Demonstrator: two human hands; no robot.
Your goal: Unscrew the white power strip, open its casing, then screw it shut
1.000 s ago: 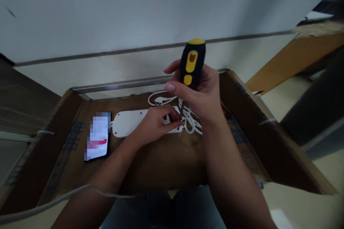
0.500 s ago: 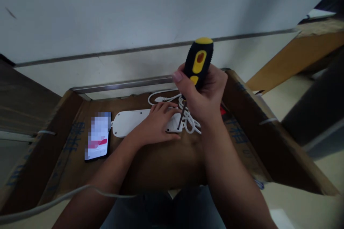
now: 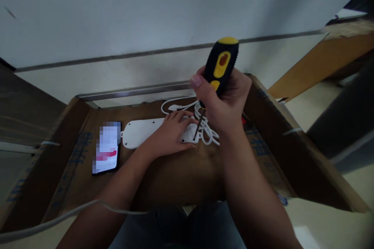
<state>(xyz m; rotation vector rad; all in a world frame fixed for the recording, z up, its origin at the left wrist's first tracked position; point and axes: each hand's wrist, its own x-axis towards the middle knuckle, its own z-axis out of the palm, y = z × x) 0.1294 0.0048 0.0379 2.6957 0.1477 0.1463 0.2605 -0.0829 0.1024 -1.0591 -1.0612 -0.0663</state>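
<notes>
Here, the right hand (image 3: 226,105) grips the screwdriver (image 3: 221,66) by its thick, likely non-slip handle; the left hand (image 3: 171,135), flat and open, pins the light, rigid-looking power strip (image 3: 139,132).

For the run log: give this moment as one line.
left hand: flat on power strip | right hand: gripping screwdriver, tip at strip end | phone: beside strip

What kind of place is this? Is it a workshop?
Probably a makeshift indoor repair spot, not a proper workshop. The work surface is flattened cardboard beside a plain wall, and the right hand holds a screwdriver to a white power strip that the left hand rests on.
</notes>
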